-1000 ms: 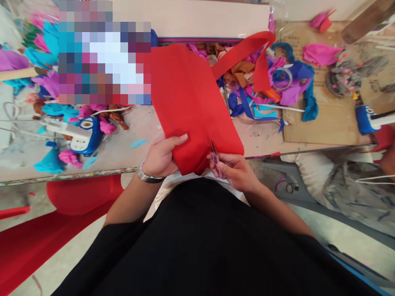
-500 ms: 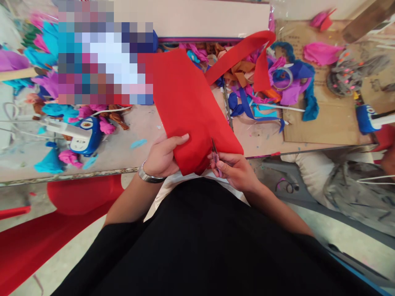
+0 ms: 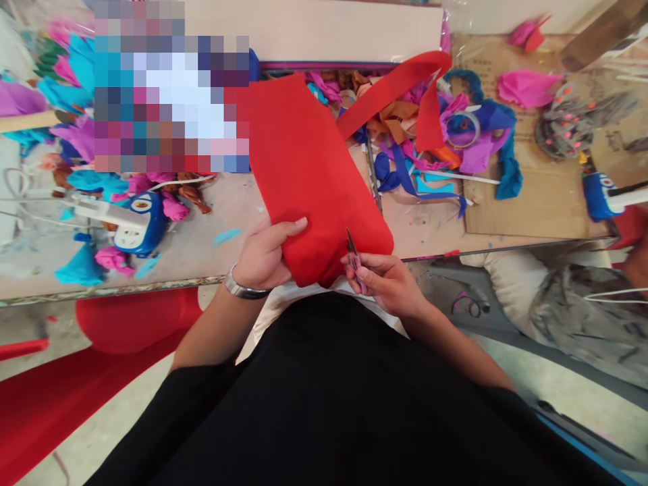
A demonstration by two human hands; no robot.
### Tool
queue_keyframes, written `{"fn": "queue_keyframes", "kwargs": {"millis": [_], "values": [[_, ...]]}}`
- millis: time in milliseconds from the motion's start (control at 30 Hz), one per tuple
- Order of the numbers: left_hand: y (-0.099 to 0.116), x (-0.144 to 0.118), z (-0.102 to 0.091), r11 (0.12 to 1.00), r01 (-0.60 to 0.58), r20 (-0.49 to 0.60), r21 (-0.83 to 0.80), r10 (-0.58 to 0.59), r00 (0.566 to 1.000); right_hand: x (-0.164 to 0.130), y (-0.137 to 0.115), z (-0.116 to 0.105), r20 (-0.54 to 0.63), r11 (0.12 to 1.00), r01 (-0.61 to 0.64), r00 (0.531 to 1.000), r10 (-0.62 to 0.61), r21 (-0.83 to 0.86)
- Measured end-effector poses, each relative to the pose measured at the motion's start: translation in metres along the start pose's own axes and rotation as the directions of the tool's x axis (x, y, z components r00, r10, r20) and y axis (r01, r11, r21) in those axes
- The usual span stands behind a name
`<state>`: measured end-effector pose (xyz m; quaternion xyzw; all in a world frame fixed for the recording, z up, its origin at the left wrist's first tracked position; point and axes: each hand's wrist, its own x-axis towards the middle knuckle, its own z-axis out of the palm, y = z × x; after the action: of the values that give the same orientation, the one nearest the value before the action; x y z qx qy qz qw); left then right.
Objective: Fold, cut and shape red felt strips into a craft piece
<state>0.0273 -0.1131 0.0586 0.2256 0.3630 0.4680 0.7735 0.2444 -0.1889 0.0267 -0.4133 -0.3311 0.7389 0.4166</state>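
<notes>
A wide sheet of red crepe paper (image 3: 308, 162) slopes from the table down over its front edge toward my lap. My left hand (image 3: 268, 253), with a silver band at the wrist, grips the sheet's lower left part, thumb on top and fingers beneath. In my right hand (image 3: 382, 277) is a small pair of scissors (image 3: 353, 260) with pinkish handles, its dark blades pointing up against the red sheet near the lower edge. A separate-looking red strip (image 3: 395, 94) curls away beyond the sheet's right side.
Scraps of coloured paper (image 3: 395, 125) lie behind the sheet, near a roll of tape (image 3: 463, 129). A blue and white power strip (image 3: 142, 219) sits at left. Flattened cardboard (image 3: 526, 202) covers the right side. A red chair (image 3: 136, 317) stands below the table's left edge.
The sheet's lower right corner has drawn slightly left and curled under. My left hand has shifted a little left with the paper; the scissors stay nearly in place.
</notes>
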Motion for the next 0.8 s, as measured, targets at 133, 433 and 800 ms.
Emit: {"fn": "queue_keyframes", "kwargs": {"millis": [133,433,800], "values": [[-0.0004,-0.0006,-0.0003,1.000,0.000,0.015,-0.001,0.000,1.000,0.0006,-0.0006,0.0005,0.004,1.000,0.005,1.000,-0.005,0.001],[0.0013,-0.0033,0.0009,1.000,0.000,0.007,0.024,-0.001,1.000,0.0006,0.0038,-0.0010,0.007,1.000,-0.015,1.000,0.015,-0.011],[0.0002,-0.0087,0.0035,0.998,0.059,0.029,0.012,-0.059,0.998,0.0010,-0.0035,0.0042,0.014,0.998,-0.007,1.000,0.006,0.066]]}}
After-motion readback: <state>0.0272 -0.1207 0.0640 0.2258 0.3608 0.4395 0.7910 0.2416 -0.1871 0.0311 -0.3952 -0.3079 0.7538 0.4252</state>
